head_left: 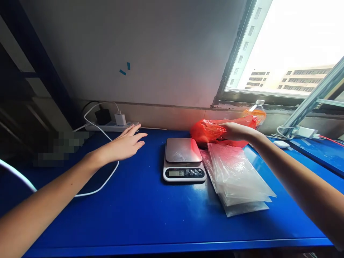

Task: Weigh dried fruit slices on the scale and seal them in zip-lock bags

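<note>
A crumpled, thin red plastic bag is met by the right hand at the back of a glossy blue tabletop, near the wall and under the window. The fingers are hidden among its folds, so whether film or contents are gripped cannot be told. The left hand is held out palm down, fingers spread and nothing grasped, near the end of a white power strip; it is perhaps held there simply to be out of the way.

The red bag's long axis is laid left to right, roughly along the wall; which way its mouth is turned cannot be made out. A white kitchen scale with a square steel plate is set just left of it, its display turned toward the person, presumably for easy reading (zero is shown). A fanned stack of flat, clear plastic bags is placed beside the scale, probably to be within reach of the right hand; its length is slanted from the red bag toward the near right. A capped bottle of orange drink is partly hidden behind.
</note>
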{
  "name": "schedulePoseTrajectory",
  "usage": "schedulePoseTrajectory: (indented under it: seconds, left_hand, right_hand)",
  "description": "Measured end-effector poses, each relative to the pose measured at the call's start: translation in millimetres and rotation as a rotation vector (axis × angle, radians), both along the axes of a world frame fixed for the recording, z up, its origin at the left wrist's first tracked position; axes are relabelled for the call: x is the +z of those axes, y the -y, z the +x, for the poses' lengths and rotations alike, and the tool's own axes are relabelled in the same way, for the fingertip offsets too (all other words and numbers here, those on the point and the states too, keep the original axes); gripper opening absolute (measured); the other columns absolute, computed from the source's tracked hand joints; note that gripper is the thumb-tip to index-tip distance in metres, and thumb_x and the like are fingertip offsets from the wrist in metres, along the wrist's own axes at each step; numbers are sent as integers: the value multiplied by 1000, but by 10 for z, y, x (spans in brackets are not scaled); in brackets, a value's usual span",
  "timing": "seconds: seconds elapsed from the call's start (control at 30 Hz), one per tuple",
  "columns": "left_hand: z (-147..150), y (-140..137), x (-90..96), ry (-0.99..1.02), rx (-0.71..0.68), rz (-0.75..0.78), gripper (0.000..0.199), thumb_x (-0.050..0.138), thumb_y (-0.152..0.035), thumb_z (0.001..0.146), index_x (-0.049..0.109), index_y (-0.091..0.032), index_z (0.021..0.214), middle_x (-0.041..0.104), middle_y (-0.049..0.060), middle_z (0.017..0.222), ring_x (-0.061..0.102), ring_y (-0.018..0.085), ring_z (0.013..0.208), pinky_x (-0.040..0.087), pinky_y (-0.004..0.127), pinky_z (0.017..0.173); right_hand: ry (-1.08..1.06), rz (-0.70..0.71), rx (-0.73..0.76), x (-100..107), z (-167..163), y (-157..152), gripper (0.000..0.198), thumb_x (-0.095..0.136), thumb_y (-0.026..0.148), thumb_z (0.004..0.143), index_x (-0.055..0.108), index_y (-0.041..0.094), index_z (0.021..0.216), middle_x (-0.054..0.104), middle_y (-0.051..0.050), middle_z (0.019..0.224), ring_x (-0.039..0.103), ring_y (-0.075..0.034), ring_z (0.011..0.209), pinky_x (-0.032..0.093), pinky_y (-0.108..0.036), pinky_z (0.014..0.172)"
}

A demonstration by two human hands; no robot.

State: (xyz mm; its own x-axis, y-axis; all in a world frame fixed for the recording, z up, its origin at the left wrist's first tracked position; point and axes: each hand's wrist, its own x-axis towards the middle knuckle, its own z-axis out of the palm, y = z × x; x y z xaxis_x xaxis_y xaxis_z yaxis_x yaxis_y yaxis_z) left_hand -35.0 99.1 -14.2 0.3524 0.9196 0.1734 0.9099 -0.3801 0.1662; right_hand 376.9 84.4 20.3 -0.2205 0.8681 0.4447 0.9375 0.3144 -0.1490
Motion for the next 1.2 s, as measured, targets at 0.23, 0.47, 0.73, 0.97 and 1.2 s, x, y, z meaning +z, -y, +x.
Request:
schedulePoseTrajectory:
  seconds: [0.23, 0.47, 0.73, 0.97, 1.2]
  left_hand:
    - [-84, 16, -243, 28, -6, -22, 53, 44, -50, 88, 60, -26, 132, 29, 9, 159, 19, 34, 149, 25, 57, 117]
    - [-121, 119, -249, 78, -49, 3, 47, 48, -51, 88, 64, -28, 126, 37, 7, 154, 21, 36, 147, 27, 58, 116]
    - [-33, 176, -253, 68, -112, 51, 48, 45, -52, 90, 63, -26, 126, 38, 8, 152, 21, 35, 147, 27, 58, 117]
    - [46, 298, -244, 18, -188, 1, 48, 42, -53, 93, 59, -29, 131, 33, 5, 155, 16, 33, 149, 28, 58, 116]
    - [128, 345, -246, 32, -267, 42, 47, 44, -52, 93, 61, -28, 130, 37, 6, 153, 18, 34, 148, 28, 57, 117]
  right_hand:
    - [102, -206, 149, -129, 21, -36, 18, 60, 22, 81, 73, 18, 93, 74, -8, 98, 64, -20, 85, 49, -30, 78]
    - [-3, -95, -26, -215, 231, 14, 28, 66, 30, 76, 68, 15, 100, 73, -11, 94, 68, -24, 81, 52, -31, 69]
    - [-658, 82, -46, -555, 272, 363, 48, 69, 48, 77, 65, 13, 110, 73, -14, 102, 72, -24, 89, 59, -40, 84]
    - [-880, 106, -19, -416, 101, 483, 41, 75, 47, 74, 69, 17, 102, 76, -9, 91, 73, -25, 86, 61, -39, 79]
    - [-1040, 167, 66, -186, 11, 715, 37, 75, 45, 75, 69, 20, 101, 75, -6, 86, 73, -22, 79, 59, -37, 76]
